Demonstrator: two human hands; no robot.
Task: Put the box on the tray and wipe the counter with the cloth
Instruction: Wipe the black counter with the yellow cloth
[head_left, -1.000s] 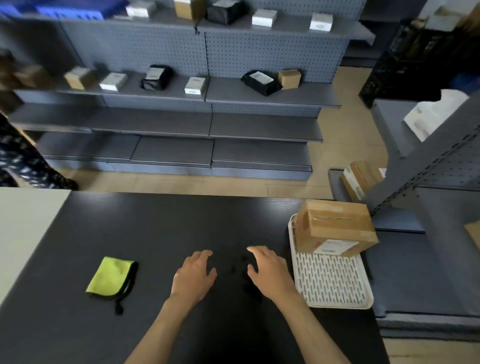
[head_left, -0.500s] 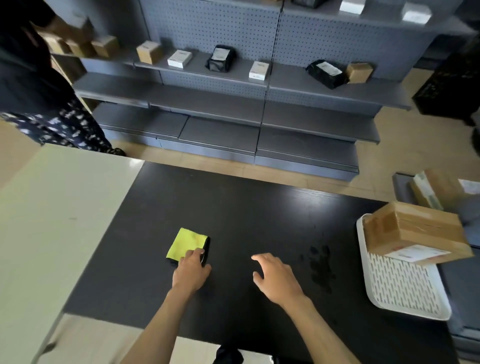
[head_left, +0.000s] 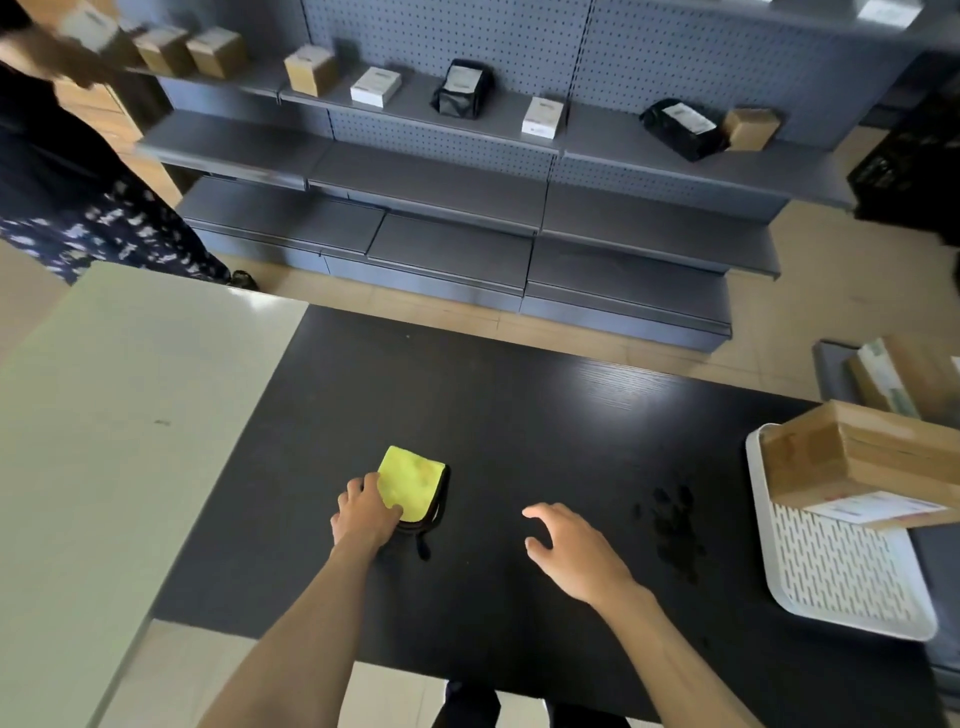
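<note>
A folded yellow-green cloth (head_left: 413, 480) with a black edge lies on the black counter (head_left: 519, 415). My left hand (head_left: 366, 512) rests on the cloth's near left corner, fingers curled onto it. My right hand (head_left: 571, 551) hovers open over the counter, right of the cloth, holding nothing. Dark smudges (head_left: 672, 525) mark the counter between my right hand and the white slotted tray (head_left: 831, 577). A brown cardboard box (head_left: 857, 457) sits on the tray's far end.
A pale table (head_left: 104, 441) adjoins the counter on the left. A person in dark patterned clothing (head_left: 78, 208) stands at far left. Grey shelving (head_left: 467, 156) with small boxes and black bags runs across the aisle. More cartons (head_left: 898, 379) lie beyond the tray.
My view swung left, so the tray and box now sit at the right edge. My left hand reached the cloth and closed its fingers on the corner; the right hand stayed open over the counter.
</note>
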